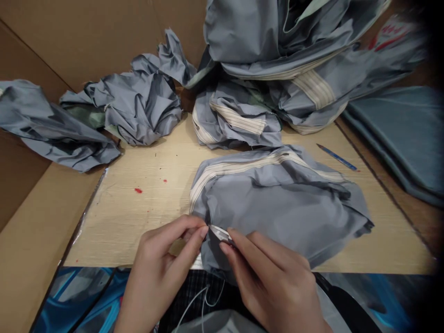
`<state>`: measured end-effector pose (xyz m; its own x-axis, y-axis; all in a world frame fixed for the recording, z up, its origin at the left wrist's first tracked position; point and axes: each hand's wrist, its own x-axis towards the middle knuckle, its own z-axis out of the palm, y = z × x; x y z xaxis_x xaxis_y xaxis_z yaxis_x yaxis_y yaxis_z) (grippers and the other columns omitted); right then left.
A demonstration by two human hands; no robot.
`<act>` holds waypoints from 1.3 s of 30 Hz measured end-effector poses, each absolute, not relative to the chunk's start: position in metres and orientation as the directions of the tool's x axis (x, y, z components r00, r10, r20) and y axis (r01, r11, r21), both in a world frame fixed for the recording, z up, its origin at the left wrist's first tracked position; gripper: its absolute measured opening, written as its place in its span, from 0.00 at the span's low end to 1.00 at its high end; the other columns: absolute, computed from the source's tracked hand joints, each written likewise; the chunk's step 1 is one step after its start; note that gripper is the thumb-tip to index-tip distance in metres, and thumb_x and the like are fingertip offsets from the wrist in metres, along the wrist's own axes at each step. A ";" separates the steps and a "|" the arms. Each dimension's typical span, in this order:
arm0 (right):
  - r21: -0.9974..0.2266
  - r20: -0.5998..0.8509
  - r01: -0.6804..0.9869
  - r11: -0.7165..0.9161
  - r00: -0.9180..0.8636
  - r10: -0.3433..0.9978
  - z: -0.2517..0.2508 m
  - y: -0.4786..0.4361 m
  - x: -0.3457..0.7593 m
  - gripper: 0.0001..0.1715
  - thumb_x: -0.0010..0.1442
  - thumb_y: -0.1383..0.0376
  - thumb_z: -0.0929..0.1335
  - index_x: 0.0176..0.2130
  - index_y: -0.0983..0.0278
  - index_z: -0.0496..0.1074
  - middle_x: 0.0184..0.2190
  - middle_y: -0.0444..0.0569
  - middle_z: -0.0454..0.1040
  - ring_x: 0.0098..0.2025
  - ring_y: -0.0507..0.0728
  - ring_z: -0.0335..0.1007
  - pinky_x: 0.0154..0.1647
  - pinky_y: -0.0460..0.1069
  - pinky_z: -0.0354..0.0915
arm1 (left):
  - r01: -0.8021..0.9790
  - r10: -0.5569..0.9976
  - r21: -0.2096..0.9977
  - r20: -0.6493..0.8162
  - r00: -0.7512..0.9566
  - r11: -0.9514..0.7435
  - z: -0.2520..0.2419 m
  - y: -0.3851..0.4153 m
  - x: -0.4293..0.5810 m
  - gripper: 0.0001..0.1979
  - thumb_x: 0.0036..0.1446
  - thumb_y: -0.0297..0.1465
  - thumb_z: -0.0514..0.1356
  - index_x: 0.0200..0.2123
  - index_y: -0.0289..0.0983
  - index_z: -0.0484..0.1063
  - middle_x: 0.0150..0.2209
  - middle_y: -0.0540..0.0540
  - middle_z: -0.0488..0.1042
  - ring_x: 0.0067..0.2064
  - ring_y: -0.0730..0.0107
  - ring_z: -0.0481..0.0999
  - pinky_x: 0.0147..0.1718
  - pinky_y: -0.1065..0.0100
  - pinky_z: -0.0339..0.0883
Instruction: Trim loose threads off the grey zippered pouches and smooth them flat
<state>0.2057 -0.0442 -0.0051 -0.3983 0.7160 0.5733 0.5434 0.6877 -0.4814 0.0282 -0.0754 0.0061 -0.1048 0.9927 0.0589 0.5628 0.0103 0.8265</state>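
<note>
While the grey cloth piece lies spread on the table in front of the person, its striped band curving along the far side, the left hand has thumb and forefinger pressed together at the piece's left edge (whether on fabric or a thread, I cannot tell). The right hand pinches a small pointed tool between thumb and fingers, its tip right by the left fingertips. Good work here probably calls for short, controlled moves — the point kept flat along the edge, not dug into the cloth — with the pinched spot taut and the left fingertips clear of the tip. Resting both wrists would likely steady things.
</note>
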 end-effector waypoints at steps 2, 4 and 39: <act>-0.488 0.564 0.542 0.684 -0.403 0.721 -0.005 -0.045 0.205 0.08 0.65 0.71 0.67 0.43 0.71 0.75 0.25 0.45 0.69 0.23 0.48 0.63 0.25 0.45 0.59 | 0.563 0.993 0.826 0.061 -0.103 0.007 0.007 -0.075 0.029 0.03 0.63 0.31 0.59 0.36 0.42 0.72 0.29 0.55 0.73 0.30 0.79 0.72 0.29 0.77 0.65; -0.492 0.556 0.543 0.680 -0.405 0.726 -0.005 -0.045 0.204 0.08 0.65 0.71 0.67 0.43 0.71 0.75 0.25 0.45 0.69 0.23 0.48 0.63 0.25 0.45 0.59 | 0.563 0.993 0.826 0.059 -0.101 0.008 0.007 -0.076 0.029 0.03 0.63 0.31 0.59 0.36 0.41 0.72 0.29 0.54 0.73 0.30 0.78 0.72 0.29 0.76 0.65; -0.608 0.610 0.531 0.590 -0.164 0.776 0.007 -0.049 0.223 0.12 0.58 0.74 0.71 0.44 0.68 0.73 0.25 0.42 0.68 0.23 0.45 0.62 0.24 0.41 0.63 | 0.818 0.786 0.557 0.437 -0.437 0.145 -0.002 -0.068 -0.043 0.12 0.61 0.40 0.58 0.33 0.38 0.74 0.47 0.46 0.73 0.54 0.60 0.71 0.57 0.54 0.61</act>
